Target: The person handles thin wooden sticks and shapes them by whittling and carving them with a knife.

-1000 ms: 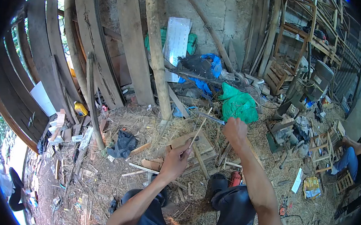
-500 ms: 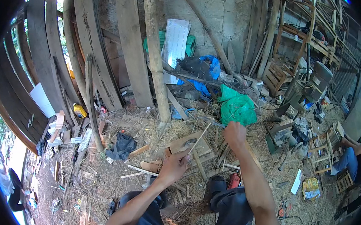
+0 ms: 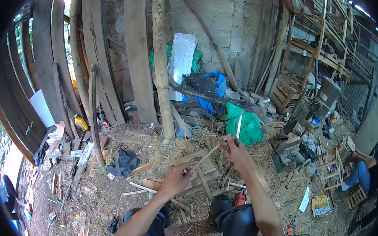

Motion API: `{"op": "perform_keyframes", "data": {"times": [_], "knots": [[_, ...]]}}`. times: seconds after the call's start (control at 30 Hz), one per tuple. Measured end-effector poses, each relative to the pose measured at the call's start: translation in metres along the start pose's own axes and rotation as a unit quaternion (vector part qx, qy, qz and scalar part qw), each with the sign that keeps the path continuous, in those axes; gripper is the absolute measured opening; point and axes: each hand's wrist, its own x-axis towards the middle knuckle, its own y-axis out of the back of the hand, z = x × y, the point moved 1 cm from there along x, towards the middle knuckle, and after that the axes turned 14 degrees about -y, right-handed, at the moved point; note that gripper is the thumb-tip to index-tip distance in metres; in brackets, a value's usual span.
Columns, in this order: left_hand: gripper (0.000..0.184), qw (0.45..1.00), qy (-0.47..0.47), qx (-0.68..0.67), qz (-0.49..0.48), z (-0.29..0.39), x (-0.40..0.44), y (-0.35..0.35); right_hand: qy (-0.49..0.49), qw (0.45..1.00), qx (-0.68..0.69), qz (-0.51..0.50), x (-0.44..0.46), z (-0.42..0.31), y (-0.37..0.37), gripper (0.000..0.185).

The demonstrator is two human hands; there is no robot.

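Note:
A thin wooden stick (image 3: 207, 156) slants between my two hands, above a low wooden block on the ground. My left hand (image 3: 177, 178) is closed round the stick's lower end. My right hand (image 3: 236, 154) grips a knife whose bright blade (image 3: 239, 125) points upward, in front of the green plastic sack. The fingers of this hand are at the stick's upper end; whether they also pinch it is hard to tell. Under the stick lies the wooden block (image 3: 211, 168), with another piece of wood leaning across it.
A black plastic bag (image 3: 125, 162) lies left of the block, a green sack (image 3: 246, 124) beyond it. An upright pole (image 3: 161, 68) stands ahead. At the right are a small wooden frame (image 3: 331, 169) and a seated person (image 3: 368, 168). A red cylinder (image 3: 240, 199) is near my feet.
The knife blade has turned from pointing left to pointing up. My right hand has moved a little left and down to the stick's upper end. The view has tilted up slightly.

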Motion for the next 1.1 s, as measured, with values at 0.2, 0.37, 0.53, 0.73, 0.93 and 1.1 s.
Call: {"op": "perform_keyframes", "data": {"times": [0.2,0.37,0.53,0.73,0.93,1.1], "knots": [[0.023,0.997,-0.033,0.06,0.035,-0.026,0.004,0.008,0.052,0.997,0.025,0.052,0.02,0.01,0.014,0.023],[0.021,0.983,0.022,0.145,0.115,-0.032,0.022,0.044,-0.021,0.998,0.058,-0.003,0.017,0.011,0.028,0.027],[0.058,0.89,-0.032,-0.26,0.374,-0.04,0.044,0.052,-0.092,0.988,0.001,-0.123,0.012,0.028,0.018,0.019],[0.03,0.961,-0.018,-0.149,0.233,-0.058,0.056,0.011,-0.18,0.961,-0.009,-0.209,0.005,0.055,-0.01,0.012],[0.013,0.956,0.033,-0.218,0.192,-0.007,0.058,-0.033,-0.197,0.94,0.147,-0.237,-0.001,0.046,-0.031,0.016],[0.016,0.937,-0.001,-0.241,0.255,-0.036,0.061,-0.015,0.166,0.957,-0.228,-0.061,0.025,0.065,-0.026,0.03]]}}
